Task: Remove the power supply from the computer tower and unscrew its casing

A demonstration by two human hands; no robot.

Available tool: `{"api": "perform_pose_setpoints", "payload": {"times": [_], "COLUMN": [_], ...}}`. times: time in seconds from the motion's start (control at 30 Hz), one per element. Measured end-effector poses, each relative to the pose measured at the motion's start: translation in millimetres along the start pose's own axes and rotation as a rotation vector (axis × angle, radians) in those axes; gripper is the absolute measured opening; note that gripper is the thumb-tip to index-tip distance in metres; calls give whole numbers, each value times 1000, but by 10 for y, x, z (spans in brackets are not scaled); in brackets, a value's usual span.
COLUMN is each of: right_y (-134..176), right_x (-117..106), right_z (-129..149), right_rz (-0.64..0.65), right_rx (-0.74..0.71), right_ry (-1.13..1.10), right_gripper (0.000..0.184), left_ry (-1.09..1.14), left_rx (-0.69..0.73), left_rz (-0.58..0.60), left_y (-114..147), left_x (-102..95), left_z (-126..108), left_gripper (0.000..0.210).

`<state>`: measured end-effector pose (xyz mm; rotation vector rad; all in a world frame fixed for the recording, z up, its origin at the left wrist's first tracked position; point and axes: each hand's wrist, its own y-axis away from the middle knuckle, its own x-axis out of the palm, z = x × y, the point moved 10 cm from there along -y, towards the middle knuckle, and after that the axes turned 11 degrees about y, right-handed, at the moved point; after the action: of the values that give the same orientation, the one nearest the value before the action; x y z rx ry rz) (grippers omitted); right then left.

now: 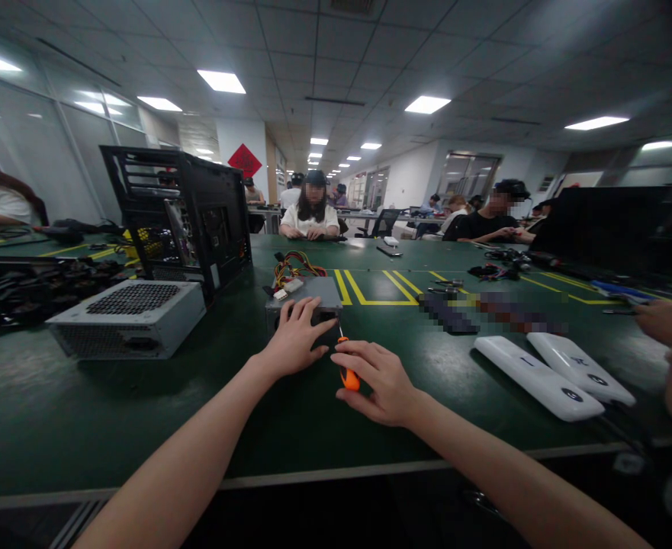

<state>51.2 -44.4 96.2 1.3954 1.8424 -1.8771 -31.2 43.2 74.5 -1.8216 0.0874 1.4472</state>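
Observation:
My right hand grips a screwdriver with an orange and black handle. The thin shaft points away from me, its tip at the right front edge of a grey power supply unit. Across the near side of that unit lies my left hand, fingers spread and resting on it, hiding much of its front. A bundle of red, yellow and black cables with white connectors sits behind the unit's top. Whether the tip sits in a screw is too small to tell.
A second power supply unit and an open black computer case stand at left. Two white power banks lie at right, near another person's hand. A dark monitor stands beyond. People sit across the green table.

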Motion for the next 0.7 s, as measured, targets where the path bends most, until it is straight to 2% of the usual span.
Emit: {"api": "perform_pose_setpoints", "payload": {"times": [0.1, 0.27, 0.37, 0.5, 0.7], "right_y": [17, 70, 58, 27, 77], "right_x": [-22, 17, 23, 26, 11], "right_z": [-34, -178, -139, -65, -176], "right_rz": [-49, -59, -20, 18, -73], "right_rx": [19, 125, 98, 49, 126], "right_ry": [-8, -148, -172, -83, -121], "right_gripper": [33, 37, 36, 35, 31], "left_ry": [12, 11, 6, 8, 16], "left_rx": [-2, -5, -1, -2, -11], "left_rz": [-3, 3, 2, 1, 14], "left_y": [3, 8, 6, 3, 6], "left_x": [-11, -5, 3, 0, 4], "left_z": [-7, -3, 0, 2, 8], "left_gripper": [47, 50, 49, 48, 49]}}
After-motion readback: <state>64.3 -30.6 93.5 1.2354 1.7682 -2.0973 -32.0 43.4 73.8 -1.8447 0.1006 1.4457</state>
